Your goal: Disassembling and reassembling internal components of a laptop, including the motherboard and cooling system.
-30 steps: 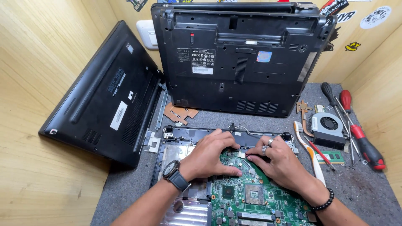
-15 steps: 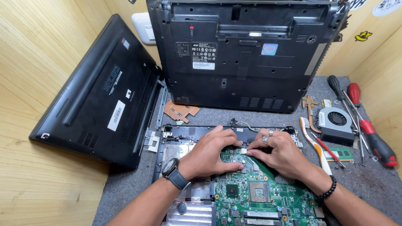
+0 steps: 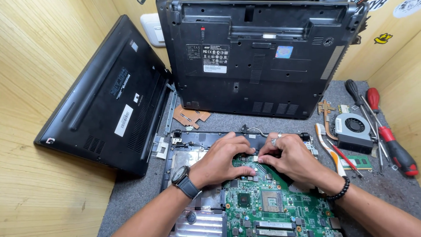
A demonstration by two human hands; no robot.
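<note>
Both hands meet at the top edge of the green circuit board (image 3: pixel 272 202), which lies in an opened laptop base (image 3: pixel 197 140) in the lower middle of the frame. The left hand (image 3: pixel 221 160), with a watch on its wrist, has its fingertips pressed down on the board's upper edge. The right hand (image 3: pixel 291 158), wearing a ring and a bead bracelet, pinches a small white connector (image 3: pixel 255 158) between thumb and forefinger, right where the two hands touch.

Above the hands, a black laptop bottom cover (image 3: pixel 258 57) stands nearly upright against the wall, its lower edge close to the base's far rim, so room there is tight. A second black laptop (image 3: pixel 109 96) leans at the left of the frame, its corner just beside the base. On the right lie a cooling fan (image 3: pixel 353 127), a red-handled screwdriver (image 3: pixel 392 140) and other tools, near the right wrist. Bare grey mat (image 3: pixel 131 202) shows at the lower left.
</note>
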